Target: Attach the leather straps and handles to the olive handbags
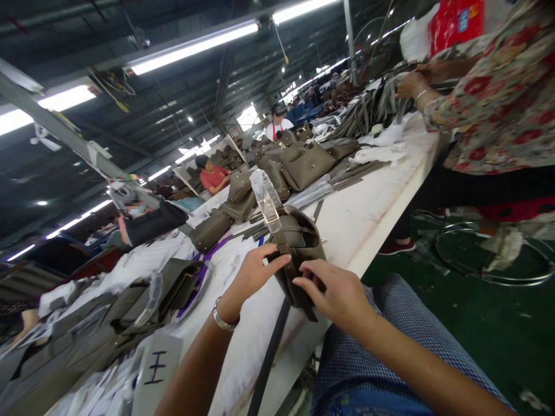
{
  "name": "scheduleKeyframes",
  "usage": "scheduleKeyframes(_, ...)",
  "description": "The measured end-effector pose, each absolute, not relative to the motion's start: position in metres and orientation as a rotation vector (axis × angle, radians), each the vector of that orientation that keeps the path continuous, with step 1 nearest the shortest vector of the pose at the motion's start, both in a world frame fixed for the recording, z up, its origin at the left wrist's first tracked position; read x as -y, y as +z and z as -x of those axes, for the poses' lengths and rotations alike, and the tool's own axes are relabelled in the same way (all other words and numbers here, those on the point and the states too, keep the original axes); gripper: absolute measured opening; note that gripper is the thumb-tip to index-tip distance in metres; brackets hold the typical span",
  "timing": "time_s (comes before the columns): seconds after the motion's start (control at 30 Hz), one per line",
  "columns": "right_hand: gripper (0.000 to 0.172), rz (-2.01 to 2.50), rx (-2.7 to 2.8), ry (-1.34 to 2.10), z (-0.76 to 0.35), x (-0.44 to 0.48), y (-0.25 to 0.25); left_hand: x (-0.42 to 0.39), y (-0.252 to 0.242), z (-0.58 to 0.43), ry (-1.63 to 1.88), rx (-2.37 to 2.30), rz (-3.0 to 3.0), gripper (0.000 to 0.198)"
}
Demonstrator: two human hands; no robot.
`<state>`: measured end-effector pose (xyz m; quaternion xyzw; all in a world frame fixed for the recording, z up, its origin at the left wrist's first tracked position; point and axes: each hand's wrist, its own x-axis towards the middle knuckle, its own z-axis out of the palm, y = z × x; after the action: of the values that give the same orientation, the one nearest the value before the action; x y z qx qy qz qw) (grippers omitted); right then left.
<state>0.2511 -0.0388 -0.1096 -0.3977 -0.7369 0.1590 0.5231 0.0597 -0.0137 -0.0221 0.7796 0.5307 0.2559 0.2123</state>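
A grey-brown handbag (306, 234) stands tilted at the near edge of the table, between both hands. Clear plastic wraps its upright handle (265, 199), and a gold buckle shows beneath the wrap. My left hand (259, 270) grips the bag's side near the strap, thumb laid across it. My right hand (336, 289) pinches the near side of the bag, lower down, with thumb and fingertips close together. Part of the bag is hidden behind the fingers. From under it, a dark strap (271, 352) runs down past the table edge.
More handbags (303, 164) are heaped farther along the white table (368, 214). Flat bag pieces (117, 323) and a grey box marked H (156, 370) lie at left. A co-worker's hand (411, 85) holds straps at right. Below is a metal ring (494, 277).
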Motion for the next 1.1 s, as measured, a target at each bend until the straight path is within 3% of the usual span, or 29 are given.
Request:
scheduleKeyframes(0.3,0.011,1.057,1.725,0.561,-0.232,0.034,-0.101,0.014,-0.032,-0.064,0.823,-1.586,-2.134,0.029)
scheduleKeyframes(0.43,0.015,0.966,1.589,0.695,-0.234,0.031,-0.099,0.015,-0.032,-0.069,0.886,-1.596,-2.137,0.037)
scheduleKeyframes(0.7,0.022,0.896,1.365,0.952,-0.235,0.019,-0.101,0.019,-0.035,-0.074,0.838,-1.55,-2.101,0.034)
scheduleKeyframes(0.97,0.02,0.809,1.501,0.992,-0.252,0.016,-0.111,0.021,-0.041,-0.074,0.89,-1.657,-2.158,0.03)
scheduleKeyframes(1.1,0.028,0.94,1.421,0.773,-0.275,-0.017,-0.123,0.023,-0.042,-0.061,1.071,-1.677,-2.135,0.026)
